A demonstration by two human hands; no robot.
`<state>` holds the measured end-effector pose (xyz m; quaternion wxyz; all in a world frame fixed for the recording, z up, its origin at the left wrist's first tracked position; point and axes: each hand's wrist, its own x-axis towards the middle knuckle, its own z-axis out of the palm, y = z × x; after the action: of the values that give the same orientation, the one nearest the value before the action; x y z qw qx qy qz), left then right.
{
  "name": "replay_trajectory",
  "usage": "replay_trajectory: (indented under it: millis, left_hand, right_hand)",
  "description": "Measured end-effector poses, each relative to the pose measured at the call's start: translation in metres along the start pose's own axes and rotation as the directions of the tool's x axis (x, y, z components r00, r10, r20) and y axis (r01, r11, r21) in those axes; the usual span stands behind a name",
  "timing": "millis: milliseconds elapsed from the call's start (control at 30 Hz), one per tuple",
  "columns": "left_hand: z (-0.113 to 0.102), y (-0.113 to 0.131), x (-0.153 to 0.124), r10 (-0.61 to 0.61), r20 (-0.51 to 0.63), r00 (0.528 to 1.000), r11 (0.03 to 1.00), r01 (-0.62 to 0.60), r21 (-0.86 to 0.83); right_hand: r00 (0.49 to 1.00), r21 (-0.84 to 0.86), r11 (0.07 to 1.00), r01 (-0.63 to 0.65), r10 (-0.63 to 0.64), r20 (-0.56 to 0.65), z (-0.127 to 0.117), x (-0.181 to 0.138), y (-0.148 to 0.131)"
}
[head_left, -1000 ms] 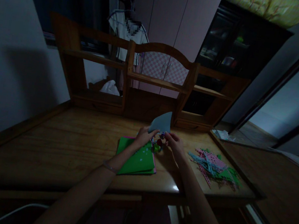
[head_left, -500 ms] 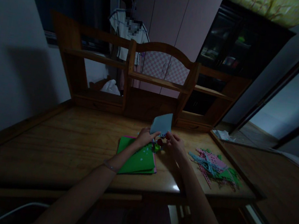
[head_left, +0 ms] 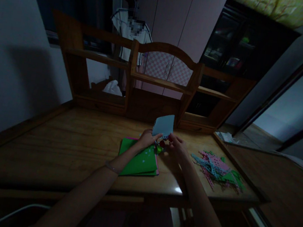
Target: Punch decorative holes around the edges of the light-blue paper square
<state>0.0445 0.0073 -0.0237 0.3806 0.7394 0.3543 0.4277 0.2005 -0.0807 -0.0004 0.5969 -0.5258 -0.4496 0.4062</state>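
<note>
A light blue sheet of paper [head_left: 163,125] is held up above the desk, tilted, with a row of small holes along its left and lower edges. My left hand [head_left: 147,139] pinches its lower left part, thumb on top. At its lower right corner, my right hand [head_left: 176,144] has its fingers closed on the paper. Just below the hands are a small red round object [head_left: 162,143] and a small bright green object [head_left: 159,150], possibly craft punches; their shapes are partly hidden. A stack of green paper [head_left: 136,165] lies under my left forearm, with pale blue bits scattered on it.
To the right lies a loose pile of pink, blue and green punched paper strips [head_left: 217,167]. The wooden desk [head_left: 54,134] has a shelf unit [head_left: 161,79] along its back. A raised ledge [head_left: 239,166] borders its right side.
The paper and both hands stay in nearly the same place. My right fingertips have shifted very slightly at the paper's lower right corner.
</note>
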Motion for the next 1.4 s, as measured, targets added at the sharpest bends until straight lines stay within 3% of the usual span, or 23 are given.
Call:
replay_trajectory:
  millis: [1400]
  left_hand:
    - [0.0, 0.0, 0.0, 0.005, -0.001, 1.0, 1.0, -0.005, 0.002]
  right_hand:
    - [1.0, 0.162, 0.987, 0.01, -0.007, -0.018, -0.003, 0.008, 0.012]
